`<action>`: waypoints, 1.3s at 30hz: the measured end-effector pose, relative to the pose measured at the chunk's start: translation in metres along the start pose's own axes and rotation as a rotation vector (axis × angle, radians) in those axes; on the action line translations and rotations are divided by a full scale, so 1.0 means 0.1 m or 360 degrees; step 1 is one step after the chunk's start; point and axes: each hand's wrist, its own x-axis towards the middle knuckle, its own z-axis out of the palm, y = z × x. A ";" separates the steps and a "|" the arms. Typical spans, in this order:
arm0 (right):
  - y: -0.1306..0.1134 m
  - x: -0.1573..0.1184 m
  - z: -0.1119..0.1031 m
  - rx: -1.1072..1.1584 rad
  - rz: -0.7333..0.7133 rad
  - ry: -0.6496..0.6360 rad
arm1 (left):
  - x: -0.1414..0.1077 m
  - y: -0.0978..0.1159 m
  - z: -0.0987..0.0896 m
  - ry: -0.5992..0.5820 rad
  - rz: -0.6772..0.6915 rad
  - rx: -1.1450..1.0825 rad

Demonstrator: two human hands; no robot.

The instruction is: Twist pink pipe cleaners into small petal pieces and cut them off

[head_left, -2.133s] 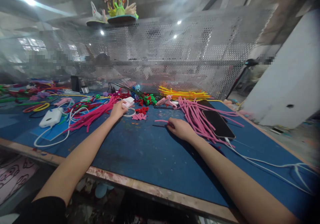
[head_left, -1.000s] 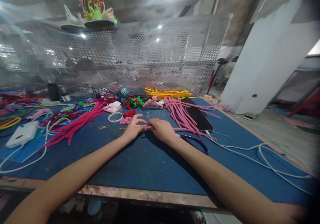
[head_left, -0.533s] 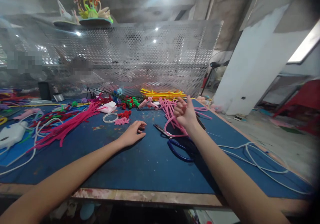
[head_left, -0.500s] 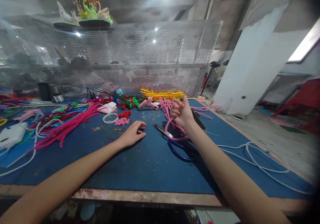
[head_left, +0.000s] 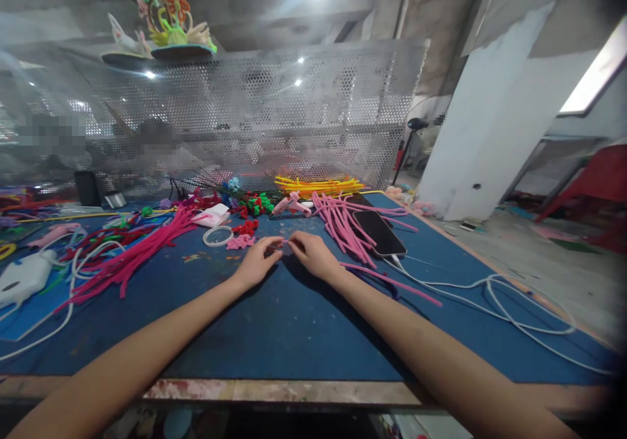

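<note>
Near the middle of the blue table, my left hand [head_left: 257, 260] has its fingers curled around one end of a thin pink fuzzy stem, its thumb a little below them. Fingertips almost meeting it, my right hand [head_left: 314, 256] pinches the same stem. The pink stem [head_left: 416, 287] comes out beyond my right wrist and slants to the lower right. Dark blue scissor handles [head_left: 386, 283] lie partly hidden under my right forearm. Behind my right hand is a loose bundle of pink stems [head_left: 343, 227].
A black phone [head_left: 379, 232] with a white cable [head_left: 458, 287] lies at right. Further back are yellow stems [head_left: 318, 185] and a pink glue gun [head_left: 292, 205]. At left are magenta stems [head_left: 142, 249], a white ring [head_left: 217, 236] and a white device [head_left: 27, 276].
My right hand has come down and left from above the pink bundle to meet my left hand, drawing one pink stem along. My left hand has barely moved.
</note>
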 end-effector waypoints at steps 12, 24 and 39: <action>-0.02 0.00 -0.02 -0.0305 -0.0061 -0.0136 | 0.01 0.00 -0.01 -0.0064 0.0029 0.0053; -0.03 -0.02 -0.04 -0.0481 0.0079 -0.0198 | -0.10 0.18 -0.02 -0.0381 0.0270 0.0493; -0.21 -0.07 -0.06 -0.0670 0.0038 -0.0342 | -0.03 0.11 -0.03 0.0066 -0.0172 -0.0099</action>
